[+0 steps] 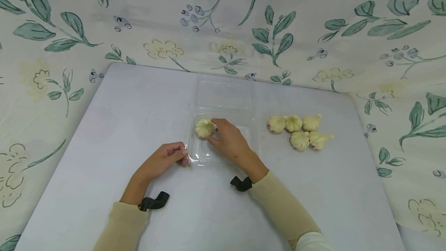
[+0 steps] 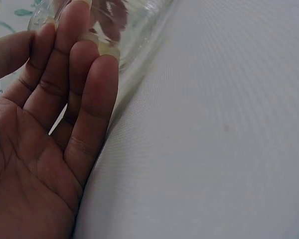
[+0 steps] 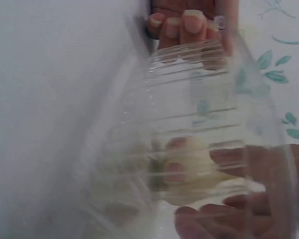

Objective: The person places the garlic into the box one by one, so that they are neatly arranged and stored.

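Note:
A clear plastic clamshell box lies with its lid folded back on the table. My left hand pinches the box's front left corner between thumb and fingers; the left wrist view shows this hand beside the clear rim. Inside the box, at its left, my right hand holds a pale garlic bulb from the right side. Through the box wall, the right wrist view shows the bulb with the right hand's fingers around it. Whether the bulb touches the box floor I cannot tell.
Several garlic bulbs lie grouped on the white table, right of the box. A leaf-patterned cloth hangs behind and beside the table. Each wrist wears a black camera mount.

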`<state>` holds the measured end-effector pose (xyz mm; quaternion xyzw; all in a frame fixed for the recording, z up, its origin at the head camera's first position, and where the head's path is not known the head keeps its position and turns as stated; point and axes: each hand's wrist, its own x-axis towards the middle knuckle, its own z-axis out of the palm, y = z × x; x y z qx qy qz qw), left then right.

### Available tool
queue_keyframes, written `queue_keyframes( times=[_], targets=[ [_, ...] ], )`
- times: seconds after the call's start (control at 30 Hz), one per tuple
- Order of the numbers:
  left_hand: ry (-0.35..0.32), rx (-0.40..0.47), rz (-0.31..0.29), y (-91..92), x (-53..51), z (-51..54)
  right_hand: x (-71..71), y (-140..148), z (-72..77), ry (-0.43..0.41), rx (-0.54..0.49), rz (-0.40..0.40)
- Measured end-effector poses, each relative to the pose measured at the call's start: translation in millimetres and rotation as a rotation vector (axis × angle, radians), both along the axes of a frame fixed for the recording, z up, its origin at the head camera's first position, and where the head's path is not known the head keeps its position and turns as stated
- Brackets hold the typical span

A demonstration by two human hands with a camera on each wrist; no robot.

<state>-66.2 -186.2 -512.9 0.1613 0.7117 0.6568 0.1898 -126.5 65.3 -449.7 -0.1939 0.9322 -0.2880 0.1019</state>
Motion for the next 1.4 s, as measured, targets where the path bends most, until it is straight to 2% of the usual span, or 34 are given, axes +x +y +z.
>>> queue_keyframes(
  times=[0.33, 0.53, 0.7, 1.03, 1.23, 1.4],
  targets=[
    [0.0, 0.003, 0.004, -1.8, 0.8, -0.4, 9.1, 30.5, 37.3, 0.062, -0.013, -0.015],
    [-0.008, 0.003, 0.016, -1.8, 1.1, -1.5, 14.7, 58.3, 57.9, 0.104, 0.009, -0.005],
    [-0.02, -0.005, 0.021, -0.3, 1.0, -1.0, 18.5, 86.9, 71.6, 0.109, 0.037, -0.038],
    [-0.02, -0.014, 0.028, -0.5, 1.2, 1.8, 27.9, 144.1, 84.8, 0.166, 0.075, -0.164],
    [-0.015, -0.013, 0.024, -0.6, 0.4, 2.8, 36.9, 167.1, 93.6, 0.137, 0.094, -0.218],
    [-0.007, -0.016, 0.022, -0.3, -0.2, 2.9, 43.2, 181.6, 94.3, 0.113, 0.124, -0.251]
  ],
)
